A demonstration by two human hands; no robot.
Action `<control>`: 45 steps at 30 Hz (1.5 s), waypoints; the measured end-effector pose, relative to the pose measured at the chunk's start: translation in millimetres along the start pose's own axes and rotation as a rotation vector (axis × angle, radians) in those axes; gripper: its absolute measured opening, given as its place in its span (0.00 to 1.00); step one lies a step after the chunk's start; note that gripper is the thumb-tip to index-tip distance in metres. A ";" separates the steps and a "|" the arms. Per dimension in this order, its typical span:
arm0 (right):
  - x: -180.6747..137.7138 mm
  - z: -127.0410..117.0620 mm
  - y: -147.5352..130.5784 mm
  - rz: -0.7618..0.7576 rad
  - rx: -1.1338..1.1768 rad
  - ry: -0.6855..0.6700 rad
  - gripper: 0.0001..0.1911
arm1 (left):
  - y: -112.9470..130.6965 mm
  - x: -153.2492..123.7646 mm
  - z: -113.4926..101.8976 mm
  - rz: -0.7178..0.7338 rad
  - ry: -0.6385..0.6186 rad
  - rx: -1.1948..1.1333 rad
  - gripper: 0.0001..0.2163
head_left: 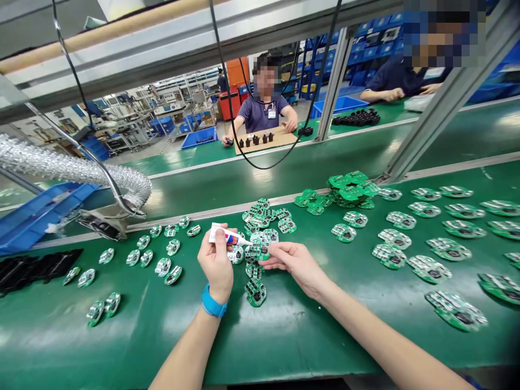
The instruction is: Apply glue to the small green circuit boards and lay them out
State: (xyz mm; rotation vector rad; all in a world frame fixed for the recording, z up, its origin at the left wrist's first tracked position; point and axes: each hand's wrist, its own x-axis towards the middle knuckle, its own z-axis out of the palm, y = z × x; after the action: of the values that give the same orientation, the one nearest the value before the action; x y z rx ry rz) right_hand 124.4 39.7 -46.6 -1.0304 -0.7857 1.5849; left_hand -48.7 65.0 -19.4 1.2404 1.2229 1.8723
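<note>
Head view: left hand (217, 266), blue band (213, 302) at the wrist, grasping a white tube (232, 237), nozzle angled right to the left side of a green circuit board (260, 249); whether tip touches, cannot tell. Right hand (296, 264) pinching that board at its right edge, so the board sits between both hands, over the bench (309, 346). Loose boards (255, 293) just beside it; further boards spread left and right of the arms.
</note>
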 end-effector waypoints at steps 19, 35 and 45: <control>-10.0 6.2 -2.6 0.019 0.044 0.074 0.28 | 0.9 -16.0 2.8 0.216 -0.047 0.112 0.14; -15.0 11.2 -6.0 0.028 0.042 0.068 0.28 | -11.2 -26.6 -2.9 0.373 -0.148 0.167 0.10; -14.9 10.7 -7.3 0.020 0.029 0.076 0.28 | -11.4 -23.3 -4.5 0.390 -0.130 0.210 0.10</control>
State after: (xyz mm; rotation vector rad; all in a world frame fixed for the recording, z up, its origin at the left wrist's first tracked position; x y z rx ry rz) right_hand 118.9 27.1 -32.3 -1.0740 -0.7016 1.5604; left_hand -43.7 48.7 -39.4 1.7926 1.1949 1.9241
